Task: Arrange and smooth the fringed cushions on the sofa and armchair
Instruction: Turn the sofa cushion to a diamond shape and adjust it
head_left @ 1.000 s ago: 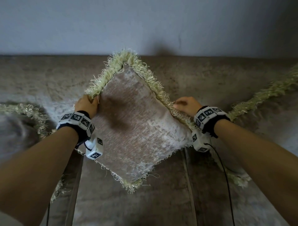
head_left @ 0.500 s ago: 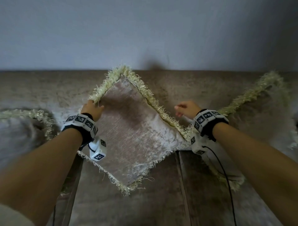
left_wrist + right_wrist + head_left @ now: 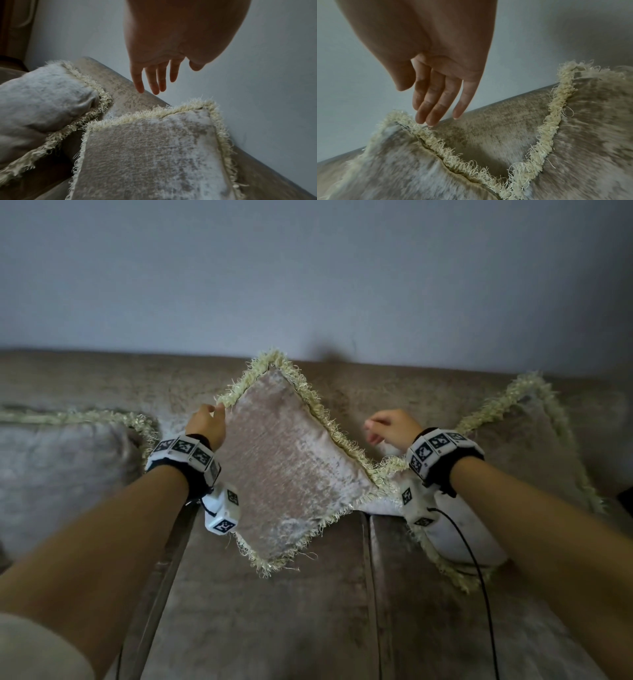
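Observation:
The middle fringed cushion (image 3: pixel 287 467) stands on one corner like a diamond and leans on the sofa back (image 3: pixel 102 378). My left hand (image 3: pixel 205 422) is at its upper left edge, by the fringe. In the left wrist view its fingers (image 3: pixel 154 81) are straight above the cushion (image 3: pixel 150 155) and hold nothing. My right hand (image 3: pixel 390 428) hovers just right of the cushion's upper right edge, apart from it. In the right wrist view its fingers (image 3: pixel 436 101) hang relaxed over the fringe (image 3: pixel 426 132).
A second fringed cushion (image 3: pixel 534 446) leans on the sofa back at the right, its corner touching the middle one. A third cushion (image 3: pixel 61 467) lies at the left. The brown seat (image 3: pixel 274 611) spreads in front, and a pale wall (image 3: pixel 308 268) rises behind.
My right hand has let go of the cushion's right edge and drawn away. My left hand has slid up the left edge and straightened its fingers. The cushion now leans on the sofa back.

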### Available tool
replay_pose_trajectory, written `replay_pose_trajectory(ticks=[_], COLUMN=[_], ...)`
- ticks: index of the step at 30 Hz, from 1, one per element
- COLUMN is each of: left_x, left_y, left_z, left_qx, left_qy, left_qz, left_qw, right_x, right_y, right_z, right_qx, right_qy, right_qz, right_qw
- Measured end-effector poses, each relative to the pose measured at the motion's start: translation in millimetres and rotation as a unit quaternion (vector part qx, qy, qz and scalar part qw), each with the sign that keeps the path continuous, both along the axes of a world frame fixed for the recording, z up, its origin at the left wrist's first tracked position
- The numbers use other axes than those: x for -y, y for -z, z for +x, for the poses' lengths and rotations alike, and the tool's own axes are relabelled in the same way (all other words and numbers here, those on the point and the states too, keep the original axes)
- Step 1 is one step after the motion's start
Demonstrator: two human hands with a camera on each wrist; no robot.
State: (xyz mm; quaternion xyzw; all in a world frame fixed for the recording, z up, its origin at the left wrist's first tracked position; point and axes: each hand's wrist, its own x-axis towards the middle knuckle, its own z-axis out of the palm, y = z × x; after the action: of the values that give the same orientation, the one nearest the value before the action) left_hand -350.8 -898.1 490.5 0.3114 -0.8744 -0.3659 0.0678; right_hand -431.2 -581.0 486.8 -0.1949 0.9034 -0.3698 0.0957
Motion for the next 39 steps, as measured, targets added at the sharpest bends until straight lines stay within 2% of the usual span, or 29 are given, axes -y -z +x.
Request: replay_pose_trajectory(ticks=[4,9,16,20,24,27,31,36,39], left_x=[-16.9,-26.2,12.8,45.7,100.4,150.2,208.2,288.3,320.9], left_y=[-21.2,-22.4,0.8,4.3,14.4,14.2,-7.2,-2.3,6.2], left_z=[28.5,57.2,104.5,123.0,130.5,139.3,164.1,178.2,179.2], left_qx=[-0.007,0.0,0.025,0.017,-0.003,-0.018,-0.031,-0.024,-0.004], left_qy=[-0.013,-0.024,-0.068,-0.084,-0.064,-0.041,-0.03,-0.053,-0.059], left_qz=[0.015,0.031,0.041,0.071,0.1,0.138,0.12,0.108,0.099], left_qw=[1.0,0.999,0.997,0.994,0.993,0.989,0.992,0.992,0.993], right_x=[1.8,7.9,17.3,41.1,92.1,142.8,218.0,302.9,341.7], right_y=[-20.7,-23.3,-14.5,-21.9,-36.2,-41.7,-42.8,-37.8,-34.2], right_z=[19.2,34.0,55.6,72.5,94.7,111.0,133.4,150.7,146.7], right_qx=[0.008,0.018,0.023,0.018,0.011,0.015,0.008,0.05,0.047], right_qy=[-0.029,-0.047,-0.046,-0.043,-0.071,-0.06,-0.049,-0.079,-0.083], right_qz=[-0.007,-0.013,0.023,0.024,0.036,0.037,0.042,0.028,0.024], right_qw=[1.0,0.999,0.998,0.999,0.997,0.997,0.998,0.995,0.995])
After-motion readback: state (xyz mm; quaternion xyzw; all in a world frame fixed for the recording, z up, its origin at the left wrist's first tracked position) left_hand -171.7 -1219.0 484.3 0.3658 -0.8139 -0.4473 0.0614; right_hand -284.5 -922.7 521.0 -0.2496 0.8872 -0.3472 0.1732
